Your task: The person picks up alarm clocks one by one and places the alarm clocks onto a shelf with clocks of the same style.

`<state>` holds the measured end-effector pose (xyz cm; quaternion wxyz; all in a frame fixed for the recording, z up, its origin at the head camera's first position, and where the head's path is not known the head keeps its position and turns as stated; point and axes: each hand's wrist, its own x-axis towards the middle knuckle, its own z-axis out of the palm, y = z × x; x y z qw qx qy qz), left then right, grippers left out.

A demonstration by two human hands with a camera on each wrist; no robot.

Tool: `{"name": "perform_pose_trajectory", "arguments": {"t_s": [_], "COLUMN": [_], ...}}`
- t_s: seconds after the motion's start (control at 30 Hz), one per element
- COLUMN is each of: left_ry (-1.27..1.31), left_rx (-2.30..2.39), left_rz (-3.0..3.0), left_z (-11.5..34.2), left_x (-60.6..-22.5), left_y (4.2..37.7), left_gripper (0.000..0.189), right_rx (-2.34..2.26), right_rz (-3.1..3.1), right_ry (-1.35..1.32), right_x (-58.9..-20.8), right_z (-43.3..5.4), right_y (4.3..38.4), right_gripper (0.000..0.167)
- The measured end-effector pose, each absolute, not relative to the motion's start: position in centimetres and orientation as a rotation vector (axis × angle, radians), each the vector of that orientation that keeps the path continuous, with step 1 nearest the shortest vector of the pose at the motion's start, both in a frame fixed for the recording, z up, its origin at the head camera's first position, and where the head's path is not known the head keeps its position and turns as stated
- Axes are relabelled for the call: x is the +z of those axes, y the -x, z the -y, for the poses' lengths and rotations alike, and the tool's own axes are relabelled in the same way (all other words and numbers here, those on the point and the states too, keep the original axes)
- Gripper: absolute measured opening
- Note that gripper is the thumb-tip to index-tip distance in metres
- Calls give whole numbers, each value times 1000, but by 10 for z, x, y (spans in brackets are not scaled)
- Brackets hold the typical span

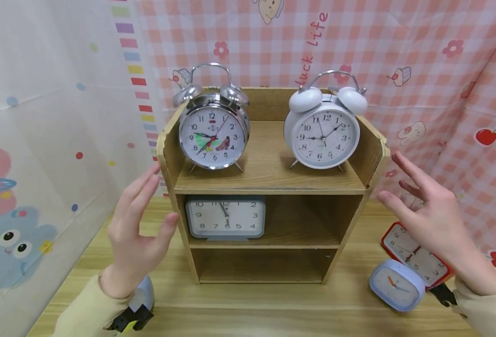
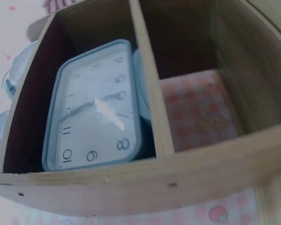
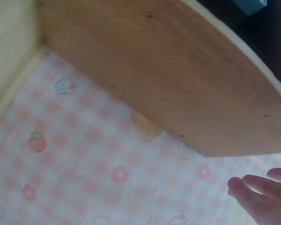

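Observation:
A small wooden shelf [image 1: 269, 187] stands between my two hands. My left hand [image 1: 136, 227] is beside its left side, with fingers extended and thumb apart. Off the right side is my right hand [image 1: 431, 213], fingers spread and nothing held. Whether either hand touches the wood I cannot tell. On top stand a silver twin-bell alarm clock [image 1: 214, 154], at left, and a white twin-bell alarm clock [image 1: 328, 150], at right. A blue-grey rectangular clock [image 1: 227, 231] sits at the left of the middle compartment; the left wrist view shows its face [image 2: 91, 117] sideways.
On the table [image 1: 265, 309] at right lie a red-framed clock [image 1: 418, 255] and a light purple-blue clock [image 1: 397, 286]. A pale blue object [image 1: 147, 290] is partly hidden behind my left wrist. Pink checked cloth [image 1: 265, 51] hangs behind; white patterned cloth [image 1: 62, 140] hangs at left.

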<state>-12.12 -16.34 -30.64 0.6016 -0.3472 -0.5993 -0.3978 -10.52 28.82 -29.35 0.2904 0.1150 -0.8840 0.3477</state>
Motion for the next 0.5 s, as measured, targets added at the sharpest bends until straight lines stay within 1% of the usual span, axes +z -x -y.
{"name": "perform_pose_trajectory", "arguments": {"t_s": [0.1, 0.2, 0.5], "left_ry": [733, 693, 626], "left_rx": [-1023, -1123, -1268], "left_rz": [1497, 1589, 1694], "left_z": [169, 172, 171], "left_x": [-307, -304, -286], "left_y": [123, 126, 136], "left_gripper": [63, 68, 61], "right_rx": [915, 889, 746], "right_rz": [2367, 2396, 2499], "right_ry": [-288, -246, -135], "right_x": [-299, -307, -330], "right_z": [-297, -307, -339], "right_y": [103, 101, 97], "right_gripper": [76, 77, 77]}}
